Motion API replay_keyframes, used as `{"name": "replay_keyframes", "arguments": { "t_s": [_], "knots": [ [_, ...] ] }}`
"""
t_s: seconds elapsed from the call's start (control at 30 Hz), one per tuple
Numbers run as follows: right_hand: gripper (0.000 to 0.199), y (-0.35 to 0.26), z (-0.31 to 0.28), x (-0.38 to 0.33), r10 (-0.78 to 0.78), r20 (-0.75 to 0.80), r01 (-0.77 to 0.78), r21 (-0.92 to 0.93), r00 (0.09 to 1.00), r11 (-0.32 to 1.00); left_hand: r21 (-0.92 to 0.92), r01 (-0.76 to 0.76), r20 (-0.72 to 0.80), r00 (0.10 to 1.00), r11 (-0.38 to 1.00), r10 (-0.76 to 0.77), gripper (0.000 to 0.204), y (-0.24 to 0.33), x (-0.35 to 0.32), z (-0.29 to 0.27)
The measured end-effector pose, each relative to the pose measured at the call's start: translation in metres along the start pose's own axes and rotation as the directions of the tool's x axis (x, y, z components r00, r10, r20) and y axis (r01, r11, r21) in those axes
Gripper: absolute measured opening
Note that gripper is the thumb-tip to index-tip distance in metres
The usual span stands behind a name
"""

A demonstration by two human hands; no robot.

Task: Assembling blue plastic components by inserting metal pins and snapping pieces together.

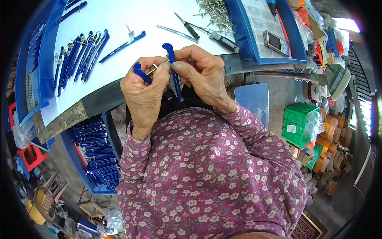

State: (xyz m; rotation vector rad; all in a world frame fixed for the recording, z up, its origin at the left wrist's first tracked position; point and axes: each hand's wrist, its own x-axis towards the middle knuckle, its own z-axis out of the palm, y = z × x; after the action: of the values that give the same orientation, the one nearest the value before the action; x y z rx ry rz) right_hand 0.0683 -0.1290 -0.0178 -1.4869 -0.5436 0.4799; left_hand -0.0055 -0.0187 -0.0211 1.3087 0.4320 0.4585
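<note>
My left hand (143, 89) is closed around a blue hook-ended plastic strip (141, 73), and a small metal pin (152, 71) sticks out beside its thumb. The lower part of that strip is mostly hidden by the fingers. Close by, my right hand (203, 75) pinches a second blue hook-ended strip (176, 84) between thumb and fingers, its curled head up and its tail hanging down. The fingertips of both hands nearly meet over the table's near edge. On the white tabletop beyond lies a single similar strip with a pin (123, 46).
Several finished-looking blue strips (81, 55) lie in a row at left, beside a blue tray (41, 67). Screwdrivers (223, 40), a metal rod (177, 34) and a pile of metal pins (217, 15) lie at the back. A phone (276, 43) rests in the right blue tray (254, 51). Below, a blue bin (89, 185) holds many strips.
</note>
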Motion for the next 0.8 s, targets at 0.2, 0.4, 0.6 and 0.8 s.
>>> {"name": "replay_keyframes", "arguments": {
  "t_s": [0.2, 0.4, 0.6, 0.8],
  "knots": [
    [0.014, 0.003, 0.004, -0.001, -0.193, -0.027, 0.189, -0.119, 0.981, 0.975, -0.055, 0.007, 0.009, 1.0, 0.998, -0.007, 0.01, 0.002, 0.001, 0.0],
    [0.016, 0.002, 0.005, 0.002, -0.208, -0.013, 0.205, -0.125, 0.978, 0.971, -0.108, 0.059, 0.028, 0.998, 0.992, -0.056, 0.013, 0.004, 0.003, -0.002],
    [0.017, 0.005, 0.003, 0.006, -0.311, 0.004, 0.307, -0.164, 0.95, 0.937, -0.131, 0.039, 0.061, 0.998, 0.991, -0.031, 0.012, 0.006, 0.005, -0.003],
    [0.016, 0.021, 0.002, 0.01, -0.445, 0.001, 0.436, -0.197, 0.896, 0.878, -0.077, 0.041, 0.053, 0.998, 0.996, -0.037, 0.009, 0.007, 0.005, 0.0]
  ]
}}
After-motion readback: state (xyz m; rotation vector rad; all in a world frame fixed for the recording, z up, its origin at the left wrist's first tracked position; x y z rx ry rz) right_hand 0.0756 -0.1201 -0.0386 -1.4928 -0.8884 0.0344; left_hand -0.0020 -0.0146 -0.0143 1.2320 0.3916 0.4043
